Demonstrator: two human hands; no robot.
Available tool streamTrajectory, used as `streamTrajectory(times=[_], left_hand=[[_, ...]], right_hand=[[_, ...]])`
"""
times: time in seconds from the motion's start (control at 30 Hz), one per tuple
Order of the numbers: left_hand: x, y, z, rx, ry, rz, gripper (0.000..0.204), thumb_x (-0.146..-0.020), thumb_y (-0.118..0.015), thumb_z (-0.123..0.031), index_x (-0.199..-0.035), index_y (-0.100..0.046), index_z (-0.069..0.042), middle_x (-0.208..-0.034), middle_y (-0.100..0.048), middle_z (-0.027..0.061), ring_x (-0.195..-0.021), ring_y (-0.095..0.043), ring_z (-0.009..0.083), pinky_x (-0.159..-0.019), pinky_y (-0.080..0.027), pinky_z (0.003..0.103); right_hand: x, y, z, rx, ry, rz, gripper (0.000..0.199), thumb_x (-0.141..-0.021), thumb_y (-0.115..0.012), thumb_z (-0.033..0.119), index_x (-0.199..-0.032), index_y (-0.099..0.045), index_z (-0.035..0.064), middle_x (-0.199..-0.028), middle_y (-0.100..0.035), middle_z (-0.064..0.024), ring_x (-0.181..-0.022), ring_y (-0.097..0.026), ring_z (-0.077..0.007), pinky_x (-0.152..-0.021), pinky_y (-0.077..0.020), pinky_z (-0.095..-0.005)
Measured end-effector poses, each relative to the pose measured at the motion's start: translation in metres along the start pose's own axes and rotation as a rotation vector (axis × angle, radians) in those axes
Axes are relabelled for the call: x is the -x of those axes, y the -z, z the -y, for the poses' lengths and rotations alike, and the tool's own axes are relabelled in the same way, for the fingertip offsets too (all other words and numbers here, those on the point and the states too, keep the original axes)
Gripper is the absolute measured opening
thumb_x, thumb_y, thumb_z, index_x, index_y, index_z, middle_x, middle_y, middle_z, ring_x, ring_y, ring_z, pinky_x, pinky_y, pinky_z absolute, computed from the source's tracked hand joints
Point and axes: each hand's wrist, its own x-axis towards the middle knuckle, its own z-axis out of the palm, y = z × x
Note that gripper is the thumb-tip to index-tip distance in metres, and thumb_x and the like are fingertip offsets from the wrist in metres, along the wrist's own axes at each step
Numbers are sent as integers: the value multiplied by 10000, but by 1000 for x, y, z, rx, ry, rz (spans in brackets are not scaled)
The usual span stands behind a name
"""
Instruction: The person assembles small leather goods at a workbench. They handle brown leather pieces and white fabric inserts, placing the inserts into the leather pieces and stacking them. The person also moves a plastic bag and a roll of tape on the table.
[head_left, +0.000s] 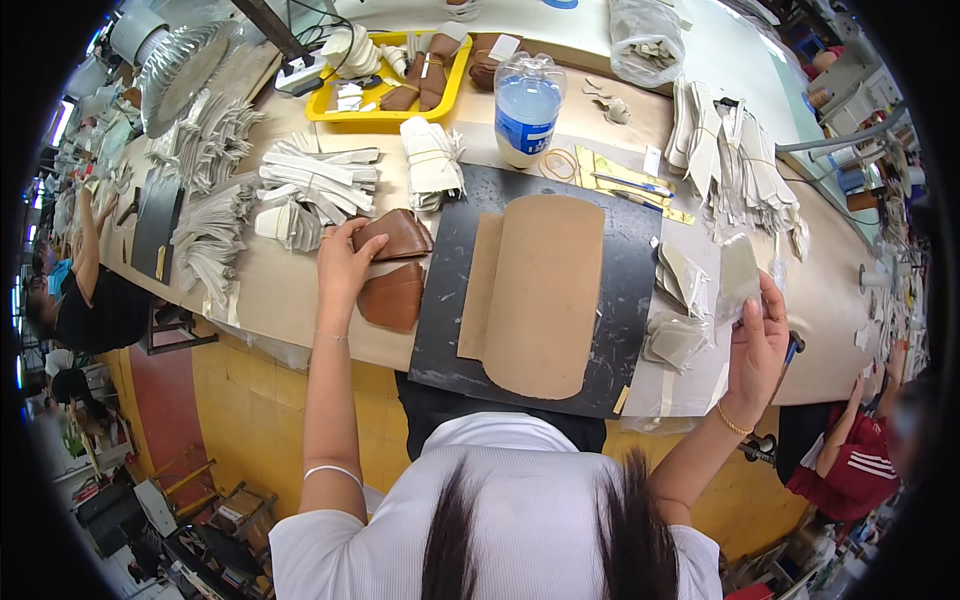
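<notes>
My left hand point(350, 262) is closed at the edge of a dark brown leather piece point(402, 238), its thumb lying over the leather. Just below is a second, lighter brown leather piece point(392, 298). At the right, my right hand point(758, 345) pinches a thin grey-white cut piece point(738, 280) between thumb and fingers, held up above the table. Near it lie two small stacks of similar pale pieces, an upper stack point(682, 278) and a lower stack point(675, 340). Between my hands, a curved brown sheet point(545, 300) rests on a black board point(630, 300).
A water bottle point(527, 110) stands behind the board, with pens point(640, 185) to its right. Bundles of white strips point(320, 178) lie at left, more bundles point(745, 165) at right. A yellow tray point(385, 118) sits far left. Other people work at both sides.
</notes>
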Motion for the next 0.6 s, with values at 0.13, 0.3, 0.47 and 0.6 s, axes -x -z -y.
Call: streamTrajectory(times=[0.13, 0.3, 0.47, 0.6], left_hand=[[4, -6, 7, 31, -76, -140, 437, -754, -786, -268, -1095, -677, -19, -957, -601, 140, -791, -569, 255, -735, -480, 350], [-3, -2, 16, 94, -24, -73, 404, -759, -783, -241, -1078, -687, -13, -919, -613, 127, -737, -574, 211, -701, -482, 329], [-7, 0, 15, 84, -19, -48, 377, -757, -785, -218, -1057, -697, -8, -866, -612, 114, -714, -572, 203, -688, -480, 324], [-6, -1, 9, 2, -47, -105, 359, -755, -780, -208, -1043, -702, -9, -842, -606, 119, -715, -576, 231, -681, -477, 349]], right_hand=[[-5, -7, -1, 40, 6, 15, 399, -931, -600, 48, -1311, -505, -23, -1166, -600, -55, -938, -558, -68, -835, -450, -213], [-6, -12, 0, 86, -2, 9, 404, -925, -619, 58, -1308, -521, -21, -1050, -625, -15, -823, -529, -34, -766, -432, -189], [-7, -18, -1, 83, -8, -25, 405, -920, -625, 55, -1305, -525, -22, -1005, -619, -1, -822, -532, -38, -765, -433, -194], [-8, -15, -1, 106, -17, -8, 408, -915, -631, 56, -1302, -528, -21, -1026, -624, -8, -839, -540, -38, -773, -438, -190]])
